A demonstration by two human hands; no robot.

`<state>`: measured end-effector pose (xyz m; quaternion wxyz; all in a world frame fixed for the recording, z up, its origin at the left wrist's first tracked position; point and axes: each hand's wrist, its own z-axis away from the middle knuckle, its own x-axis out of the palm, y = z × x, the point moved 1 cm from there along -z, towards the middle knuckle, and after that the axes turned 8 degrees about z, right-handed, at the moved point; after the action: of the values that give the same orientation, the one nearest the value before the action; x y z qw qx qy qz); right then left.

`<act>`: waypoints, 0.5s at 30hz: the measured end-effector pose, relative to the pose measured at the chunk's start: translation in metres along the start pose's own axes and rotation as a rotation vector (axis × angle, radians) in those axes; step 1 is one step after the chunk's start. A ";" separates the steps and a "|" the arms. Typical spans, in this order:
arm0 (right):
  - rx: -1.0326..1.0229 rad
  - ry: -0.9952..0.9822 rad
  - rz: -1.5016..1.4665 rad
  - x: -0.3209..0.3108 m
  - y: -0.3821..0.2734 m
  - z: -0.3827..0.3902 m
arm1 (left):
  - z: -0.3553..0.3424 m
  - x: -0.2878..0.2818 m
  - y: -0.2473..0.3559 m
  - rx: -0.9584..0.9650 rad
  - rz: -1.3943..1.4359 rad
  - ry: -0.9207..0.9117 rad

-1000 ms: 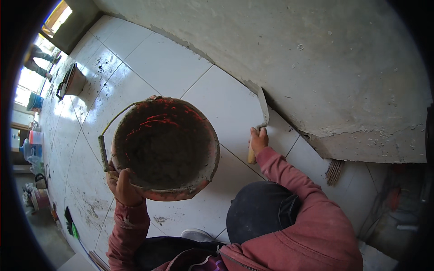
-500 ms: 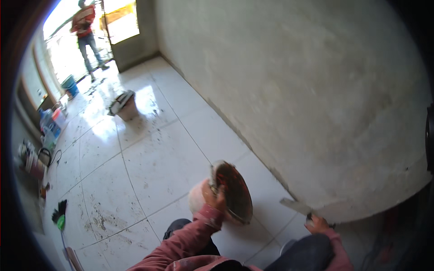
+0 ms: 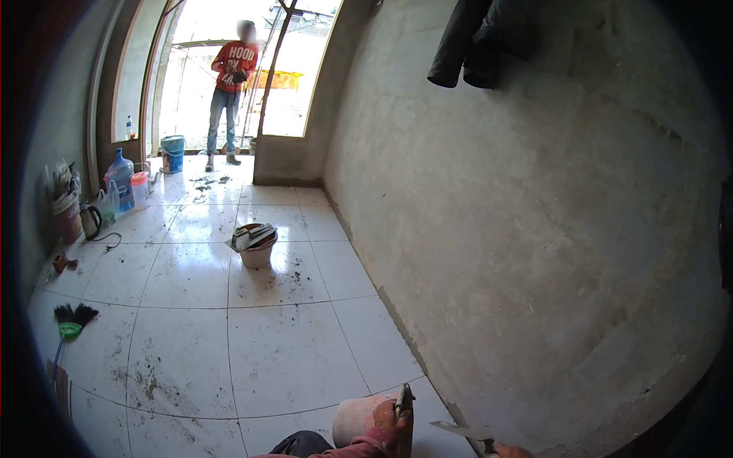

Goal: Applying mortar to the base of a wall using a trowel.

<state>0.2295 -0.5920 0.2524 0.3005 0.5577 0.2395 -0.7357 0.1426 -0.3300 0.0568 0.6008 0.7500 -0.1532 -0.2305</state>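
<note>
At the bottom of the view, a pale pinkish bucket [image 3: 353,421] lies tipped on its side, its mouth turned to the right. My left hand [image 3: 391,417] is closed round its upper rim, where a grey, crusted edge shows. To the right, close to the foot of the wall, my right hand [image 3: 510,452] grips a trowel [image 3: 456,429], its flat blade pointing left toward the bucket's mouth. Most of that hand is cut off by the lower edge. The bucket's inside is hidden from here.
A plastered wall [image 3: 527,229] rises on the right, with dark trousers [image 3: 466,46] at its top. Ahead on the tiled floor stands a bucket [image 3: 256,256] topped with tools. Along the left are a broom [image 3: 70,324], kettle [image 3: 90,221] and water jug [image 3: 120,179]. A person [image 3: 229,91] stands at the doorway.
The view has tilted up, so the hands and bucket sit lower in it and more of the doorway and wall shows. My left hand still holds the bucket, my right the trowel.
</note>
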 end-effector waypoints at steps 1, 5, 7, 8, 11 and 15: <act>-0.133 -0.040 -0.007 0.029 0.016 -0.011 | 0.004 -0.001 -0.009 0.012 0.025 0.011; -0.338 -0.124 0.003 0.063 0.027 -0.031 | 0.005 -0.011 0.009 0.008 0.069 -0.029; -0.311 -0.270 -0.054 0.062 0.023 -0.041 | 0.010 -0.021 0.024 -0.045 0.090 -0.079; -0.264 -0.413 -0.107 0.063 0.020 -0.045 | 0.012 -0.023 0.027 -0.065 0.129 -0.063; -0.240 -0.570 -0.198 0.057 0.016 -0.043 | 0.008 -0.028 0.010 -0.042 0.133 -0.029; -0.343 -0.489 -0.210 0.050 0.013 -0.040 | 0.004 -0.034 -0.019 -0.129 0.315 -0.017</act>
<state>0.2562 -0.5825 0.1932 0.3610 0.2775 0.3369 -0.8241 0.1108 -0.3121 0.0428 0.6750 0.6745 -0.2591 -0.1492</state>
